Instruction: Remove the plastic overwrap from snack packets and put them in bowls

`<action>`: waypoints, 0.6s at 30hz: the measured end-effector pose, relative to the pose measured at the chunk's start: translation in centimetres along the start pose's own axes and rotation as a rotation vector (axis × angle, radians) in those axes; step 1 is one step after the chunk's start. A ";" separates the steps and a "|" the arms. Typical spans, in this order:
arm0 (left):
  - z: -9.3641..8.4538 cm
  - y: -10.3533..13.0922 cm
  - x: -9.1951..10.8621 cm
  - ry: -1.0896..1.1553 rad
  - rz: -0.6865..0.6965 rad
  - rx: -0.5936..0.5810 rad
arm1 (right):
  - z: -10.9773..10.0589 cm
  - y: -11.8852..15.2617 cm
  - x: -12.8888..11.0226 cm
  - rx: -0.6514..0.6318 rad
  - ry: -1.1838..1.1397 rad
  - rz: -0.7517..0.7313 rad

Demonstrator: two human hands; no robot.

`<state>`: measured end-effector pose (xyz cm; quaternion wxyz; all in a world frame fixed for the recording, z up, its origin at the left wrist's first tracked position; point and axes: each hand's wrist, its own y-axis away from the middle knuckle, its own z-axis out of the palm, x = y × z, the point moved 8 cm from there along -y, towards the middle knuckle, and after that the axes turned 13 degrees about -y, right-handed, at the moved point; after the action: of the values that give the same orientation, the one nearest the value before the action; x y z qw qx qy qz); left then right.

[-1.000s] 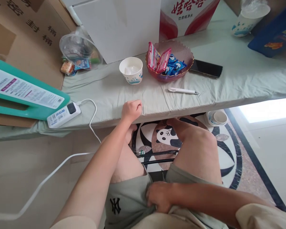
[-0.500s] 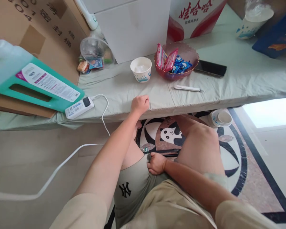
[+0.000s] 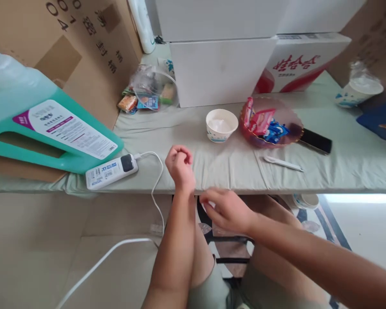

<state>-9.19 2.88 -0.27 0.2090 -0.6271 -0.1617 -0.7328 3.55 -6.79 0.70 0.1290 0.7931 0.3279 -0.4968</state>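
My left hand (image 3: 180, 168) is raised over the front edge of the cloth-covered table (image 3: 193, 128), its fingers curled in and nothing visible in them. Just below its wrist is my right hand (image 3: 228, 210), a little blurred, with fingers bent towards the thumb. Something pale shows in the gap there, and I cannot make out whether it is held or is the floor behind. A paper cup (image 3: 221, 128) stands beyond my left hand, to the right. Beside the cup, a pink glass bowl (image 3: 292, 120) holds red and blue wrapped snacks (image 3: 273, 128).
A white pen (image 3: 283, 163) and a phone (image 3: 317, 141) lie at the right. On the left stand a jug of green liquid (image 3: 67, 128) and a white power bank (image 3: 112, 171) with a cable. White cartons (image 3: 221, 73) line the back. A black bar (image 3: 228, 260) crosses below.
My left hand has turned over, still curled, and shifted slightly left. My right hand has left the shorts and risen to beside the left wrist. The view has shifted, so the table sits lower.
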 end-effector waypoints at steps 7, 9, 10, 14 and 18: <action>-9.1 -1.0 -1.3 -0.127 0.054 0.557 | 0.9 -27.5 0.7 0.166 0.037 -0.082; -7.4 -1.2 -2.0 -0.147 0.073 0.388 | 3.5 -34.4 1.4 0.122 0.171 -0.056; -6.6 -1.2 -2.6 -0.137 0.050 0.315 | 4.5 -37.3 2.2 0.131 0.261 -0.018; -7.0 -0.7 -4.4 -0.042 -0.092 0.408 | 6.4 -45.3 5.2 0.245 0.507 -0.013; -8.6 -1.0 -4.5 0.035 -0.174 0.495 | 5.6 -47.8 7.9 0.244 0.570 0.087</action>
<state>-16.43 -0.07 -6.03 0.2951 -0.5277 -0.3856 -0.6970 -29.07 29.24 -3.04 -0.0432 0.9234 0.2545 -0.2842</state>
